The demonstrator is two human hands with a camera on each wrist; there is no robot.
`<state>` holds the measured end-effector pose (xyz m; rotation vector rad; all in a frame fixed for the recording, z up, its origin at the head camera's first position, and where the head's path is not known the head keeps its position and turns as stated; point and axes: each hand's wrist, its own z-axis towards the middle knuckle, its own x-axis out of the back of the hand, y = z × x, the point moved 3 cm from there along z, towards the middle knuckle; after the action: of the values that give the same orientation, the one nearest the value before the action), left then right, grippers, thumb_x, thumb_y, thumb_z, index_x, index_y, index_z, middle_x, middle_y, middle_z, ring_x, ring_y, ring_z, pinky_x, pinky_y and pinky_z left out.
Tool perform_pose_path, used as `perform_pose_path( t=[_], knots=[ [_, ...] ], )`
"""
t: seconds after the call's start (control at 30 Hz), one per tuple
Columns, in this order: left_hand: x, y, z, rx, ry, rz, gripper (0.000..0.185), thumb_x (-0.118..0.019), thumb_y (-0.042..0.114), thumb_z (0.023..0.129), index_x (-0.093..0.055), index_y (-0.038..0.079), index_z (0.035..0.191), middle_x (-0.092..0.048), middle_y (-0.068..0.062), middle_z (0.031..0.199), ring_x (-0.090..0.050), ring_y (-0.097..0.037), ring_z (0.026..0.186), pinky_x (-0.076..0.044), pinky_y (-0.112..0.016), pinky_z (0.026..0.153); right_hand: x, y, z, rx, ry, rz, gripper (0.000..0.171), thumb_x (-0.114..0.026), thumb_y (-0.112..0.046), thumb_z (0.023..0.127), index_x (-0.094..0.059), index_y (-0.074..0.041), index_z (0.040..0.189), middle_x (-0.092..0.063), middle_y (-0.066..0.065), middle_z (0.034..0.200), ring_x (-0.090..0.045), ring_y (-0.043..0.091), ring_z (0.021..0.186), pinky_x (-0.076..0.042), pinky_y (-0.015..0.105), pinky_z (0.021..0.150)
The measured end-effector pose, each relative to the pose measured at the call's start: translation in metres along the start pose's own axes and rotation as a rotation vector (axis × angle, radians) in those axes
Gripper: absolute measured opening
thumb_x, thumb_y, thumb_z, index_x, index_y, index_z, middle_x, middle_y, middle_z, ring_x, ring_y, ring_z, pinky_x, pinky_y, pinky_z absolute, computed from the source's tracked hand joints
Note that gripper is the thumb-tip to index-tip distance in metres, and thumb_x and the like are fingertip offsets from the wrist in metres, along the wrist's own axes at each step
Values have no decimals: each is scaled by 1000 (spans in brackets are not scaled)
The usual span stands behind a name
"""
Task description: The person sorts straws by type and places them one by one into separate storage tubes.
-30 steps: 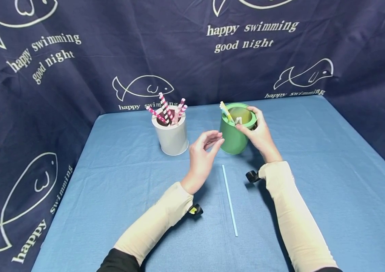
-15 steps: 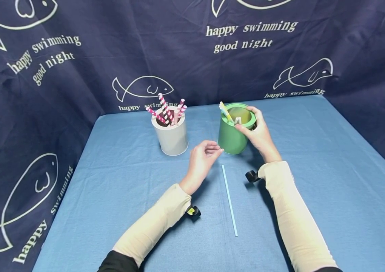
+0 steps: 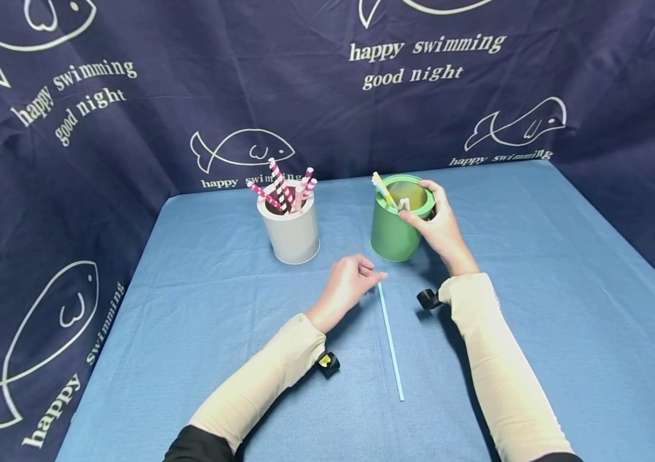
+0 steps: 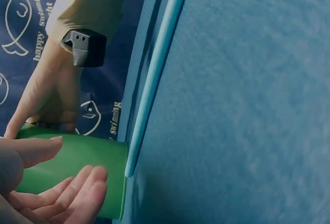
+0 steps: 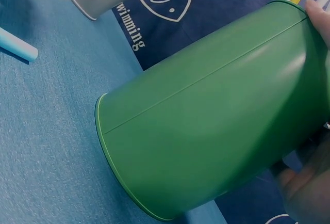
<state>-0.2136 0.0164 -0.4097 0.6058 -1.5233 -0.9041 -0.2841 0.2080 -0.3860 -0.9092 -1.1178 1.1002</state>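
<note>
A light-blue straw (image 3: pixel 391 343) lies on the blue cloth in front of the person. My left hand (image 3: pixel 347 285) hovers at its far end; the left wrist view shows a gap between the thumb and the fingers (image 4: pixel 87 188), with nothing held. At the back, my right hand (image 3: pixel 443 228) grips the rim of a green can (image 3: pixel 395 234), thumb at the front and fingers at the far side. Several straws (image 3: pixel 384 190), some yellow and some pale, stick up from this can. Its lower body fills much of the right wrist view.
Left of the green can stands a white can (image 3: pixel 293 237) holding several pink, striped and dotted straws (image 3: pixel 284 186). A dark blue curtain (image 3: pixel 327 83) with fish drawings hangs behind and beside the cloth-covered table (image 3: pixel 200 301).
My left hand has come down toward the person, from beside the green can to the straw's far end. The right hand keeps its hold, and the green can has shifted slightly left.
</note>
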Motion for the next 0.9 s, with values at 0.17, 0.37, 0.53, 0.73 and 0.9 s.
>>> perform_pose_path(
  t=[0.17,0.37,0.53,0.73,0.9],
  knots=[
    [-8,-1,-1,36,-129,22,21,-74,28,85,-73,7,84,-70,-3,64,-60,-11,51,-48,-20,50,0,0,0,4,1,-2,73,-71,-18,85,-32,-15,146,-43,9,137,-48,13,111,-39,16,91],
    [-14,0,1,79,-236,121,28,-75,30,84,-72,7,70,-64,0,52,-61,-11,46,-45,-19,46,-1,1,1,2,-10,-1,72,-71,-19,86,-31,-16,146,-43,11,138,-48,13,112,-40,16,90],
    [-20,0,2,143,-339,177,35,-78,32,81,-69,5,60,-61,-1,47,-60,-12,43,-49,-22,44,-1,1,1,9,-14,6,72,-70,-19,86,-31,-15,146,-43,11,137,-49,14,112,-41,15,90],
    [-28,0,2,182,-423,256,37,-80,33,79,-67,6,56,-58,0,42,-56,-9,37,-51,-22,45,0,1,1,11,-14,-5,72,-70,-20,87,-31,-15,146,-42,11,138,-49,15,113,-41,15,89],
    [-32,0,1,151,-425,295,34,-81,28,78,-64,9,56,-58,1,43,-56,-8,37,-50,-21,44,1,1,0,1,-16,-7,72,-70,-20,87,-30,-16,147,-43,10,138,-49,13,112,-41,15,89]
  ],
)
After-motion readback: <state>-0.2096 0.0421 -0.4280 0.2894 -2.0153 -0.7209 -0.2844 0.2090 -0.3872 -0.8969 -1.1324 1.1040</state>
